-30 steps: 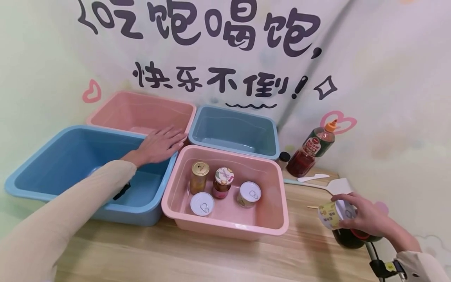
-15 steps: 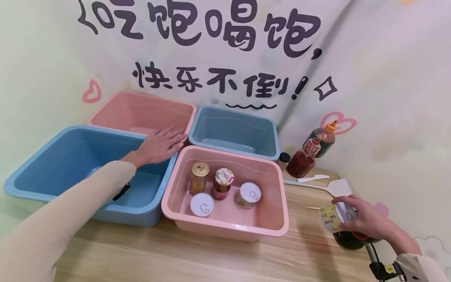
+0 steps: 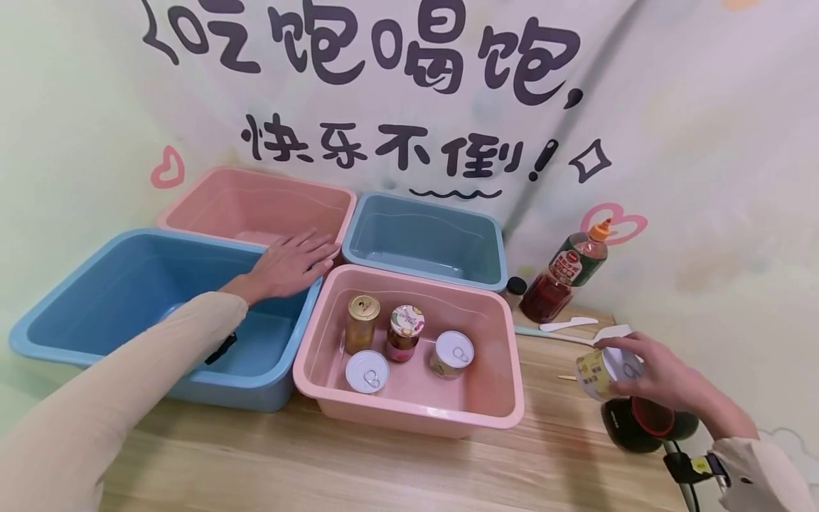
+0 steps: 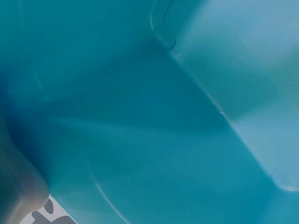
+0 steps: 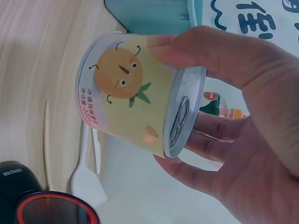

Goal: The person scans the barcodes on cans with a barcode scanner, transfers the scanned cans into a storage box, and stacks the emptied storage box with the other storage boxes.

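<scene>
My right hand (image 3: 665, 377) grips a short yellow can (image 5: 135, 88) with a pull-ring lid, thumb on one side and fingers on the other. The can is tipped on its side above the right end of the table, its printed orange-fruit cartoon showing in the right wrist view. My left hand (image 3: 291, 264), fingers straight, rests over the corner where the large blue bin (image 3: 275, 377) meets the pink bins. Inside the front pink bin (image 3: 409, 407) stand two pull-ring cans, one nearer the front (image 3: 367, 372), a gold-topped can (image 3: 362, 327) and a jar with a patterned lid (image 3: 407, 323).
Behind are another pink bin (image 3: 256, 192) and a smaller blue bin (image 3: 429, 206). A red sauce bottle (image 3: 563, 277), a small black-capped jar (image 3: 514, 290), a white spatula (image 3: 563, 336) and a white knife (image 3: 569, 323) lie or stand at right. A black-and-red object (image 3: 633, 423) sits below my right hand.
My right hand, still holding the can, has risen slightly, so more of the black-and-red object shows and the spatula's blade is more covered. The left hand has stayed put.
</scene>
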